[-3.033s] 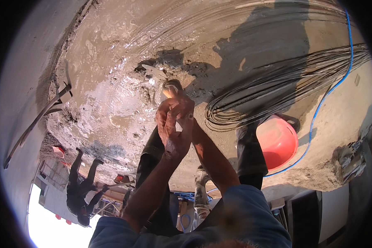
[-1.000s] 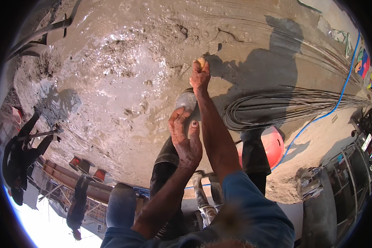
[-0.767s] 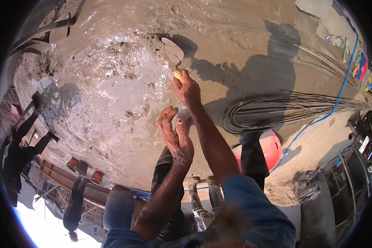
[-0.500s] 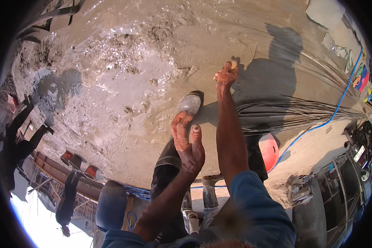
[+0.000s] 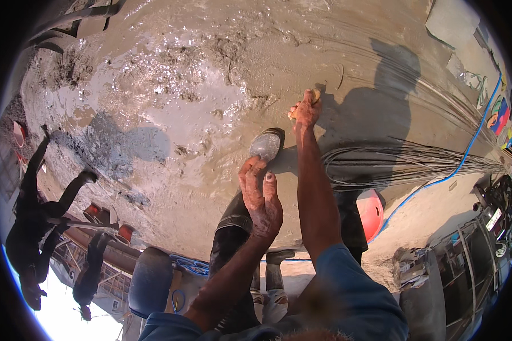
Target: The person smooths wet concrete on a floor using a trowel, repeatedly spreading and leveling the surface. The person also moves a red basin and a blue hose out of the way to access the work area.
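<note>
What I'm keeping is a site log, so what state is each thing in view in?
Trowel: gripped by its handle, blade hard to make out.
Right hand: closed on the trowel.
Left hand: open, fingers bent, holding nothing.
Wet mix: glossy, lumpy at left, smoother at right.
Boot: smeared grey.
Dark strand bundle: looped at one end.
Blue hose: uncoiled, lying in a curve.
Red tub: partly hidden, contents can't be told.

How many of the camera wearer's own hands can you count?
2. The left hand is open near the picture's centre, overlapping a boot in view; the right hand is farther up and right, gripping a yellowish handle. Neither is hidden.
</note>
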A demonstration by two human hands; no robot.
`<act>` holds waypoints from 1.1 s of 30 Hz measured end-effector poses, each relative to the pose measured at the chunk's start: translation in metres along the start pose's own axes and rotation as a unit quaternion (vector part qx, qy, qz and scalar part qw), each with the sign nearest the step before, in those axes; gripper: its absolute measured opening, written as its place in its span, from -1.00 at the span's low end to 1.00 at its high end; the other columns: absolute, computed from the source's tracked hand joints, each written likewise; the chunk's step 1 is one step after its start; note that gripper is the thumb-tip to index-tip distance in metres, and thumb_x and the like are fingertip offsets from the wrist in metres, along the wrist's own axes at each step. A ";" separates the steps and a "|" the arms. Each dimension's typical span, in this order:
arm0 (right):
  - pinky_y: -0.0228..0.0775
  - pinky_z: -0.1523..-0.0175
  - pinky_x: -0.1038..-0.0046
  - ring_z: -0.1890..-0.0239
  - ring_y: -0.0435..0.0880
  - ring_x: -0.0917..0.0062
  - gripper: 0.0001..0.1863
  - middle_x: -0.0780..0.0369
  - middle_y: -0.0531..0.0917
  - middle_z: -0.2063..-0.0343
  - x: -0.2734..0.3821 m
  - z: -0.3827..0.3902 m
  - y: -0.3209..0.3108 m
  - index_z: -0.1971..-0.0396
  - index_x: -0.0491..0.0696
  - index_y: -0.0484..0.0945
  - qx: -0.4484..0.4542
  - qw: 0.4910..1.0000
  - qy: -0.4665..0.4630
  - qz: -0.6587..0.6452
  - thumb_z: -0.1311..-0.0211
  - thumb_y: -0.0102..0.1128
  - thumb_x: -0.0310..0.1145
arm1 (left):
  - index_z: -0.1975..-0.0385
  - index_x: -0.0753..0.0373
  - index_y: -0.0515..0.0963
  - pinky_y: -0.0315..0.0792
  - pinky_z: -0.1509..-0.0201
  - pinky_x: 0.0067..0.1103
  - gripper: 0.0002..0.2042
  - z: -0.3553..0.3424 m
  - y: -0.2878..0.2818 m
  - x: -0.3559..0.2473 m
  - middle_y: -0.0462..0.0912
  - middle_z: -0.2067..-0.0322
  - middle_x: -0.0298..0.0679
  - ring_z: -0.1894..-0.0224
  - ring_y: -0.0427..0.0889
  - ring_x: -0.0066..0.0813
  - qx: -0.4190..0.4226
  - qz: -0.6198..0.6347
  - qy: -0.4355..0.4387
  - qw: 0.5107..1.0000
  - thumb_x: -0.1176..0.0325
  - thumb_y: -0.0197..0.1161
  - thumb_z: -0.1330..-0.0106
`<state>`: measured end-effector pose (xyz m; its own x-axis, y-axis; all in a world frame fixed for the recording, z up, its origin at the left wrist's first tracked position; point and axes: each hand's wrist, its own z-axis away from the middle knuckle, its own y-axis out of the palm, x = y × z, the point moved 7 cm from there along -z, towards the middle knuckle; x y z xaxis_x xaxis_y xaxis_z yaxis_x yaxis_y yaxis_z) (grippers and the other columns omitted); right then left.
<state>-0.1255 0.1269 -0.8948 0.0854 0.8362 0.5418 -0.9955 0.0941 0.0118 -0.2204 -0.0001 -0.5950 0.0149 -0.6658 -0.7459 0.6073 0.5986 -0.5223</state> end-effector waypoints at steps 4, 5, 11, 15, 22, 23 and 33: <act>0.40 0.65 0.44 0.66 0.53 0.54 -0.69 0.24 0.50 0.50 -0.001 0.005 0.088 0.08 0.00 0.29 -0.032 0.994 -0.046 0.092 -0.47 0.15 -0.14 | -0.14 0.33 0.49 0.28 -0.36 -0.25 -0.73 -0.002 -0.009 0.013 0.44 -0.19 0.04 -0.26 0.42 -0.03 -0.032 0.033 -0.041 0.998 0.35 0.03 -0.57; 0.41 0.65 0.44 0.66 0.55 0.52 -0.69 0.23 0.50 0.49 -0.006 0.014 0.108 0.07 -0.01 0.28 -0.026 0.989 -0.062 0.130 -0.48 0.13 -0.15 | -0.15 0.32 0.48 0.27 -0.37 -0.28 -0.72 0.001 -0.012 0.018 0.43 -0.20 0.01 -0.27 0.41 -0.08 -0.037 0.052 -0.055 0.996 0.34 0.01 -0.59; 0.56 0.38 0.23 0.50 0.65 0.35 -0.70 0.11 0.57 0.49 -0.008 0.054 0.107 0.12 -0.05 0.33 0.149 0.760 -0.292 0.561 -0.45 0.16 -0.16 | -0.20 0.33 0.44 0.09 -0.50 -0.39 -0.55 0.002 -0.013 0.039 0.50 -0.17 -0.07 -0.33 0.35 -0.28 -0.059 0.115 -0.151 0.980 0.07 -0.13 -0.65; 0.51 0.10 -0.02 0.20 0.70 -0.09 -0.56 -0.05 0.70 0.30 -0.006 0.103 0.034 0.03 -0.06 0.40 0.153 0.812 -0.202 0.526 -0.33 0.23 -0.03 | -0.20 0.31 0.45 0.08 -0.51 -0.37 -0.56 0.007 -0.012 0.043 0.49 -0.17 -0.06 -0.36 0.33 -0.27 -0.069 0.133 -0.148 0.978 0.07 -0.11 -0.65; 0.26 0.70 0.40 0.74 0.43 0.54 -0.64 0.30 0.44 0.58 -0.070 0.087 -0.187 0.18 0.01 0.35 -0.243 0.968 0.062 0.013 -0.39 0.23 -0.04 | -0.19 0.35 0.45 0.19 -0.43 -0.39 -0.61 0.033 0.009 0.040 0.47 -0.18 -0.05 -0.28 0.39 -0.26 -0.021 0.130 -0.169 0.977 0.17 -0.09 -0.64; 0.26 0.70 0.41 0.75 0.43 0.54 -0.64 0.30 0.45 0.58 -0.078 0.084 -0.191 0.18 0.02 0.35 -0.236 0.969 0.066 0.026 -0.38 0.25 -0.04 | -0.16 0.36 0.46 0.22 -0.40 -0.39 -0.64 0.036 0.008 0.037 0.46 -0.17 -0.04 -0.26 0.40 -0.25 -0.015 0.113 -0.149 0.982 0.21 -0.07 -0.63; 0.52 0.23 0.01 0.29 0.71 -0.10 -0.55 -0.01 0.72 0.35 -0.101 0.116 0.054 0.05 -0.02 0.40 0.197 0.778 -0.170 0.572 -0.34 0.22 0.02 | -0.16 0.37 0.45 0.22 -0.41 -0.27 -0.66 0.031 -0.012 0.038 0.45 -0.18 0.05 -0.27 0.43 -0.09 -0.038 0.101 -0.113 0.988 0.29 -0.15 -0.63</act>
<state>-0.1924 -0.0156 -0.8514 -0.8147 0.0538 0.5774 -0.3533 -0.8356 -0.4205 -0.2026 -0.0461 -0.6043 0.3114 -0.6063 -0.7318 0.5133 0.7553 -0.4074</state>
